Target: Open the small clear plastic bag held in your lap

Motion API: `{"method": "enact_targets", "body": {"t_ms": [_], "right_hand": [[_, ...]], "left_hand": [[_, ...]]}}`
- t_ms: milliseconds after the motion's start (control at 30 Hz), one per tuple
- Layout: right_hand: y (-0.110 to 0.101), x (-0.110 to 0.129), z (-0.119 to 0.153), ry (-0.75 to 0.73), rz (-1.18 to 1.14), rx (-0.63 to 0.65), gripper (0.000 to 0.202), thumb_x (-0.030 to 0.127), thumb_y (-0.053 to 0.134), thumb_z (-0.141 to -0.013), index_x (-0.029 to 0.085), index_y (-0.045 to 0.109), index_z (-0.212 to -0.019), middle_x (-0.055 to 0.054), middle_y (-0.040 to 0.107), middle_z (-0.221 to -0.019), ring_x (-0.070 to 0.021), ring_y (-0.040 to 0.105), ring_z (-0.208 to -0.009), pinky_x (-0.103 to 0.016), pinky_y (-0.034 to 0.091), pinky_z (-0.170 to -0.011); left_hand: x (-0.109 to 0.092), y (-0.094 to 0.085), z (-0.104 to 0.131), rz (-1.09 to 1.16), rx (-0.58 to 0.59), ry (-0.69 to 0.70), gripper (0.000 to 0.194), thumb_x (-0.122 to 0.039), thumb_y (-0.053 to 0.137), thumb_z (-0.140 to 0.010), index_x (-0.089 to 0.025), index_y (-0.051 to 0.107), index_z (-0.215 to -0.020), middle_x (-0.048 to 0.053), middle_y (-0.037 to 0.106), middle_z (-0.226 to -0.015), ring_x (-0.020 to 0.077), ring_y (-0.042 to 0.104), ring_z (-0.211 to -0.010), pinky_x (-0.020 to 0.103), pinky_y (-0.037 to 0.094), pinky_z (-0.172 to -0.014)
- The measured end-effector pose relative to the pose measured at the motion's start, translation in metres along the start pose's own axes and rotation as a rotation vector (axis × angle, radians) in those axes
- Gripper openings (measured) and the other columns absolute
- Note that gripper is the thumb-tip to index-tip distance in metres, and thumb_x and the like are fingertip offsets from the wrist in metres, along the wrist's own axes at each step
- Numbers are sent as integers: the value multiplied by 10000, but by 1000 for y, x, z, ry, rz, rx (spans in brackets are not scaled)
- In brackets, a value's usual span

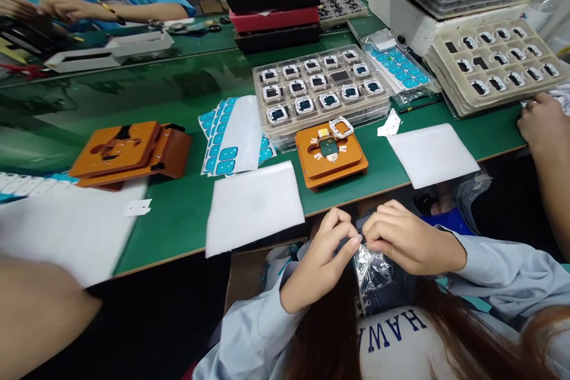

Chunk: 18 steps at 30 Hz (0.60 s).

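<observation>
Our left hand [323,258] and right hand [401,240] almost meet, fingertips pinched together on clear film [373,272], which hangs below them. Beyond both hands stands an orange jig [335,166]; left of it, a white sheet [258,208]; farthest out, a tray [281,135].

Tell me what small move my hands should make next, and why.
I'd probably lift the clear plastic over the green table: your left hand and right hand seem to pinch it near its top, and it hangs beyond the table's front edge, above your lap, so anything slipping free might fall.
</observation>
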State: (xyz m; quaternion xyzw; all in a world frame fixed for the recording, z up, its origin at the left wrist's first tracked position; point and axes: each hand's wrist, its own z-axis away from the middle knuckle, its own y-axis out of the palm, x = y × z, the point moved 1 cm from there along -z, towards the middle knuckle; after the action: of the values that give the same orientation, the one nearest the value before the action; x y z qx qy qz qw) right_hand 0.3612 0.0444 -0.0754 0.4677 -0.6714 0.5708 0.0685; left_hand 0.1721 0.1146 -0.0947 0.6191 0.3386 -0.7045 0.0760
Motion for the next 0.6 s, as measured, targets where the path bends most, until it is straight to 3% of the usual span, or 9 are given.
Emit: {"method": "enact_targets", "body": {"t_ms": [133,300,600], "right_hand": [[-9,12,1,80,112,63,162,277,487,-990,126,526,-948,-36,528,-906,-123,402,-823,-274,292,-753],[-12,21,5,109,188,69,141,239,516,-985,133,552,-899,-39,526,-895,-131,394,-829,-269,295,-747],[3,24,5,-63,467,-143,267,153,499,-981,110,526,-718,-49,516,-738,-144,330,-744,-285,222,-697]], "left_hand": [[-4,0,-3,85,49,-39,439,-545,388,-982,-167,493,-786,42,404,-933,162,428,-881,292,393,-863],[-11,-1,-5,140,130,-61,462,-561,398,-974,-164,488,-754,32,414,-909,154,437,-863,277,382,-817],[-8,2,-7,3,44,-25,377,-429,409,-991,-160,474,-734,31,426,-877,153,433,-842,290,364,-804]]}}
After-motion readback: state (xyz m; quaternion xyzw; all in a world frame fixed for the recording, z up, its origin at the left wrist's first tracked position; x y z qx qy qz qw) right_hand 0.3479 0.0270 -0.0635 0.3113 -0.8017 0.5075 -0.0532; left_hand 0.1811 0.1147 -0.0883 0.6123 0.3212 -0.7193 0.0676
